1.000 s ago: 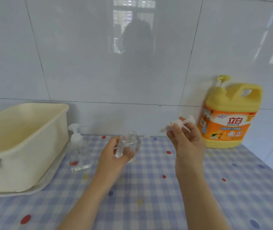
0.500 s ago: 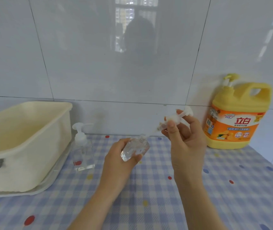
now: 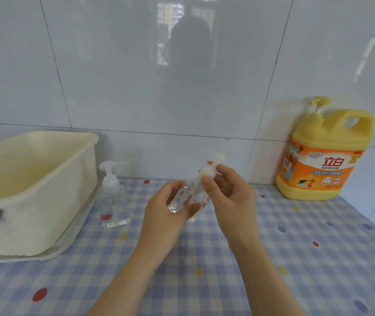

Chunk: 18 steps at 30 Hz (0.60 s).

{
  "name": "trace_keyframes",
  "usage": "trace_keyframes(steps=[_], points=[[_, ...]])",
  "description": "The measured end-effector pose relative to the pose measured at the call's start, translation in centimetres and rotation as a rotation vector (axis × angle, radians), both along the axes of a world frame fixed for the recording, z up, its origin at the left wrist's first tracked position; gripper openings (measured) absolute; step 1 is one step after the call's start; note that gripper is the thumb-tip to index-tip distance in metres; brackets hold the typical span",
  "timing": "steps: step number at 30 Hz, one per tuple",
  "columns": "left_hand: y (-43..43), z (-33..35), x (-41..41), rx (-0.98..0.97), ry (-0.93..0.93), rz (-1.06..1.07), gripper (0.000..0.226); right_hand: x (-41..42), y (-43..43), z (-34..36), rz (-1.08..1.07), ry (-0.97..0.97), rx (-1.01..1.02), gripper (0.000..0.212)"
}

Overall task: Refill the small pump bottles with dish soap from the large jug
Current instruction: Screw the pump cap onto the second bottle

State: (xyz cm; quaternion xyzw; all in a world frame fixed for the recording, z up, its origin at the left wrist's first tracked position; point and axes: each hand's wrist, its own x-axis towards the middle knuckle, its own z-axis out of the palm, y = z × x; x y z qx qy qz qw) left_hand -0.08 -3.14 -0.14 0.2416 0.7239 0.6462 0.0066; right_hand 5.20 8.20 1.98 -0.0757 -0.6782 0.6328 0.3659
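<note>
My left hand [image 3: 166, 213] grips a small clear bottle [image 3: 187, 197], tilted with its neck toward the upper right, above the table. My right hand [image 3: 229, 192] pinches the white pump head [image 3: 210, 169] at the bottle's neck; whether it is seated or loose I cannot tell. A second clear pump bottle [image 3: 112, 197] with its white pump on stands upright at the left, beside the basin. The large yellow dish soap jug [image 3: 321, 160] with an orange label and a yellow pump stands against the wall at the right.
A cream plastic basin [image 3: 34, 190] sits on a tray at the left edge. The table carries a blue checked cloth with coloured dots [image 3: 296, 258]. A white tiled wall [image 3: 136, 76] rises right behind the table.
My right hand has brought the pump head down to the neck of the bottle. My left hand has tilted the bottle toward it. Jug and second bottle have not moved.
</note>
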Motion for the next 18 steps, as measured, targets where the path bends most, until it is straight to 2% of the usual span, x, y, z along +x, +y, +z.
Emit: trace_keyframes(steps=[4, 9, 14, 18], points=[[-0.2, 0.1, -0.2, 0.012, -0.027, -0.024, 0.037, -0.1, -0.1, -0.3, 0.016, -0.041, 0.014, 0.027], [-0.4, 0.0, -0.6, 0.003, -0.041, -0.066, 0.036, 0.0, 0.1, -0.2, 0.101, -0.053, -0.070, 0.023], [-0.4, -0.2, -0.9, 0.006, -0.115, -0.093, 0.034, -0.1, 0.9, -0.1, 0.163, -0.124, -0.194, 0.036], [-0.4, -0.3, -0.8, 0.012, -0.167, -0.108, 0.033, 0.4, 1.6, 0.2, 0.281, -0.127, -0.262, 0.029]])
